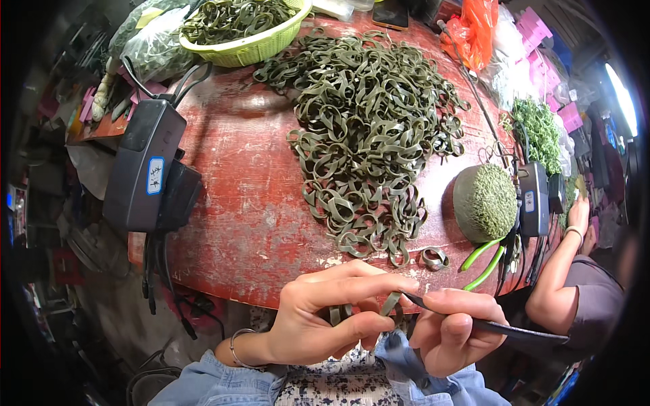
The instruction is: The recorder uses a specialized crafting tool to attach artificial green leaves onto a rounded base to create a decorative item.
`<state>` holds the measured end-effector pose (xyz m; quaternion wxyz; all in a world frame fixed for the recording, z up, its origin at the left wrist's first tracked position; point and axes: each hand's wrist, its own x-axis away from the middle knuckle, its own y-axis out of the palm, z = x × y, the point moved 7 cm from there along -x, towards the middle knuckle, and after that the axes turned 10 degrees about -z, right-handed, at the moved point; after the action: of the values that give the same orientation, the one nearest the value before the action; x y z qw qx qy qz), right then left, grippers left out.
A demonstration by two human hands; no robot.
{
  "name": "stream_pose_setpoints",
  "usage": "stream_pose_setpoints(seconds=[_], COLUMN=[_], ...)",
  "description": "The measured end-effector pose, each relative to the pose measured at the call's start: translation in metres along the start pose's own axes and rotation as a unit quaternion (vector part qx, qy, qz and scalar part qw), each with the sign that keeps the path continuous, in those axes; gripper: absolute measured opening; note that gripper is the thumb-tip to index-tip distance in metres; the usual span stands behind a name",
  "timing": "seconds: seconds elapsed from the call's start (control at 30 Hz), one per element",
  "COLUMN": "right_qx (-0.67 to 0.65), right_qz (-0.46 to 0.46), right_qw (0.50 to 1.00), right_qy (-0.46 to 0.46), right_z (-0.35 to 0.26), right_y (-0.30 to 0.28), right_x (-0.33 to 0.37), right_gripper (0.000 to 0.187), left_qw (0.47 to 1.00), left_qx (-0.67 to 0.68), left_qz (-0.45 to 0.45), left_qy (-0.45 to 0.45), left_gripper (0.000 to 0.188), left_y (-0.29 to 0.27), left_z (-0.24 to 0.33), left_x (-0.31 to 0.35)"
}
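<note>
My left hand [332,304] pinches a dark green looped band [391,304] between thumb and fingers, just off the table's near edge. More of the green band material shows behind its curled fingers. In my right hand [457,331] is a slim black tool [518,331], its pointed end touching or very close to the band; its exact kind I cannot make out. Beyond my hands a large heap of similar green bands [379,128] spreads over the worn red table [230,203]. A shiny metallic-looking ring [434,258] lies near the table's front edge.
On the right stand a round block of green bits [494,203], green-handled pliers [484,260] and a black box [533,199]. A black device with cables [145,166] sits left. Behind it is a yellow-green basket [250,47] of bands. Another person's arm [562,264] reaches in at right.
</note>
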<state>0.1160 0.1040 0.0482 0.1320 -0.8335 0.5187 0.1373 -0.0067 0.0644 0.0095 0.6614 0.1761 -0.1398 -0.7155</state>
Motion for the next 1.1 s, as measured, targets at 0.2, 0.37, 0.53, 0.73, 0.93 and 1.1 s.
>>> stream_pose_setpoints(seconds=[0.2,0.37,0.53,0.73,0.93,1.1], right_qx=[-0.045,-0.017,-0.069,-0.017,-0.051,-0.052], right_qz=[-0.048,-0.007,-0.031,0.005,-0.040,-0.054], right_qw=[0.998,1.000,0.997,1.000,0.997,0.996], right_qy=[-0.017,0.006,-0.016,0.025,-0.046,-0.041], right_z=[0.0025,0.0000,0.0016,0.0011,-0.0027,-0.0056], right_y=[0.0063,0.0019,0.0037,-0.0002,0.0020,0.0051], right_x=[-0.0017,0.0012,-0.0007,0.0049,0.0006,-0.0011], right_gripper=[0.036,0.036,0.037,0.036,0.033,0.034], left_qw=[1.000,1.000,1.000,0.999,0.999,0.999], left_qx=[-0.009,-0.006,0.011,0.031,0.027,0.018], left_qz=[-0.003,-0.001,-0.015,-0.015,-0.018,-0.024], left_qy=[-0.003,0.011,0.006,0.029,0.033,0.031], left_gripper=[0.024,0.024,0.023,0.026,0.027,0.027], left_y=[-0.0029,-0.0007,-0.0013,0.0013,0.0010,0.0023], left_z=[-0.0041,-0.0046,-0.0029,0.0015,-0.0004,0.0008], left_x=[0.0014,0.0028,0.0006,0.0013,0.0011,0.0001])
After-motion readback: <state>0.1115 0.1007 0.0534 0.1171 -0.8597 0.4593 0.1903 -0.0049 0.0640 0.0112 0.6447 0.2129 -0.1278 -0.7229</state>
